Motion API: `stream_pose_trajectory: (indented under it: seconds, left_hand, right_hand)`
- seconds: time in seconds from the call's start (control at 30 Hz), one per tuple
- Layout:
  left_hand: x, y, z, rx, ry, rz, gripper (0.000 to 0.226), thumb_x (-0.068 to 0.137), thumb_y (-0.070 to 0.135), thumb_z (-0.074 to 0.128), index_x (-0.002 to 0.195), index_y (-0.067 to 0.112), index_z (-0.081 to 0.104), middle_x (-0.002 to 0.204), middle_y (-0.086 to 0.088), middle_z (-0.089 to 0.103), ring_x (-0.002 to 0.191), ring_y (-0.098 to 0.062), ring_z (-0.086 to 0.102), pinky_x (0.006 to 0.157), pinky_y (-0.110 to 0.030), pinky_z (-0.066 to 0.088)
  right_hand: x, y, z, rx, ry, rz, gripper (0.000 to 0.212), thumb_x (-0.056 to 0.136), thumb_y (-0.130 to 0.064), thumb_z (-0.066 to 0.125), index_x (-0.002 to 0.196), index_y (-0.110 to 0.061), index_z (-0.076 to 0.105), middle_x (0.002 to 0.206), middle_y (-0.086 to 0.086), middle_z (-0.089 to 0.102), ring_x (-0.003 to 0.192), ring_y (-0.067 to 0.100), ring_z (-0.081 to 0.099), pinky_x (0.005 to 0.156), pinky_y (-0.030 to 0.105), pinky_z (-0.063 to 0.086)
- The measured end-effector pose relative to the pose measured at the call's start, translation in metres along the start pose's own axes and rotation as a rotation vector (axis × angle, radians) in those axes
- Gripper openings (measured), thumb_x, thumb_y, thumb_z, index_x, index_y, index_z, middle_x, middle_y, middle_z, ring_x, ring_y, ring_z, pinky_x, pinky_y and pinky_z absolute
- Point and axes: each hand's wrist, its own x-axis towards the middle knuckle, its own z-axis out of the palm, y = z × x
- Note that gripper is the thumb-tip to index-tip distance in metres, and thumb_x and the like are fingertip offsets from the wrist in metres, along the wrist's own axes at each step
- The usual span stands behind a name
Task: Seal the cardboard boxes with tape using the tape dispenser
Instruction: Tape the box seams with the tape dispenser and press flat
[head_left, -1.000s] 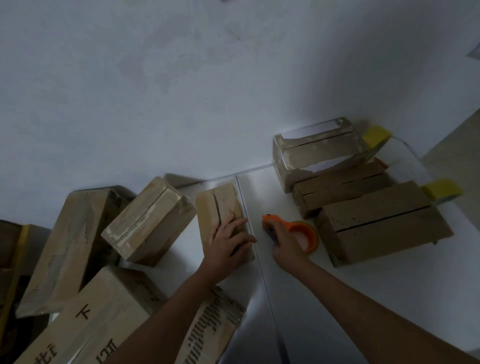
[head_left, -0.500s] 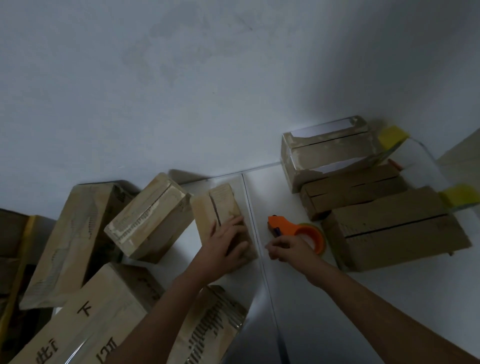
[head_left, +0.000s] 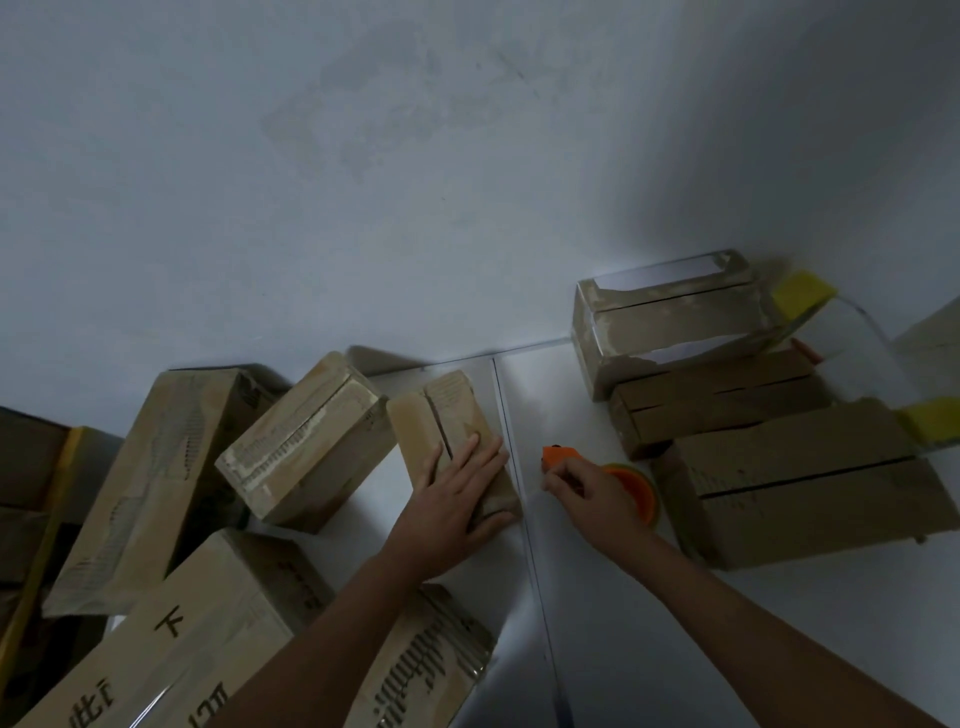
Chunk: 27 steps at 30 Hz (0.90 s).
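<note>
Left hand (head_left: 457, 488) lies spread flat on the small box (head_left: 452, 421); just right of that box, right hand (head_left: 587, 488) grips the orange tape dispenser (head_left: 628, 483)

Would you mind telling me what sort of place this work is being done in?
Probably a plain packing or storeroom corner. Many cardboard boxes crowd a white tabletop against a bare wall, and an orange tape dispenser lies under the right hand.

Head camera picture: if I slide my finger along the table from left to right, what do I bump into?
Tilted box → small box under the left hand → right hand → orange tape dispenser → big box.
</note>
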Motion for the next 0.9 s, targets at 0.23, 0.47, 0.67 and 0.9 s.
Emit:
stream_pose_trajectory:
  seconds: [0.23,0.47,0.67,0.9]
  left_hand:
    - [0.019,-0.011,-0.005,0.094,-0.029,0.125,0.074,0.097,0.060,0.041,0.157,0.027,0.015,0.164,0.012,0.005,0.152,-0.012,-0.004,0.122,-0.052,0.004]
    - [0.022,-0.011,-0.008,0.283,0.010,0.112,0.071,0.095,0.061,0.034,0.156,0.026,0.022,0.164,0.003,0.017,0.149,-0.041,0.009,0.119,-0.059,0.016]
    - [0.019,-0.015,-0.002,0.191,-0.052,0.016,0.082,0.094,0.063,0.038,0.158,0.020,0.011,0.165,0.001,0.005,0.152,-0.031,0.001,0.120,-0.054,0.018]
    - [0.021,-0.016,0.007,0.223,0.033,0.043,0.077,0.095,0.061,0.043,0.157,0.020,0.020,0.165,0.000,0.011,0.152,-0.031,0.009,0.118,-0.054,0.023]
  right_hand:
    - [0.002,0.007,0.004,-0.020,0.055,0.007,0.014,0.097,-0.019,0.055,0.083,-0.017,0.059,0.076,-0.006,0.065,0.070,0.001,0.059,0.061,0.018,0.044]
    - [0.004,0.008,0.013,0.021,0.132,-0.035,0.012,0.095,-0.017,0.058,0.083,-0.018,0.058,0.071,-0.010,0.059,0.067,0.000,0.055,0.057,0.008,0.036]
    - [0.018,0.013,0.023,-0.034,0.137,-0.119,0.013,0.097,-0.017,0.054,0.084,-0.012,0.056,0.078,-0.001,0.056,0.074,0.017,0.054,0.068,0.035,0.044]
    - [0.039,0.008,0.044,-0.240,0.158,-0.205,0.017,0.097,-0.023,0.047,0.087,-0.013,0.056,0.083,0.001,0.059,0.075,0.020,0.051,0.072,0.041,0.043]
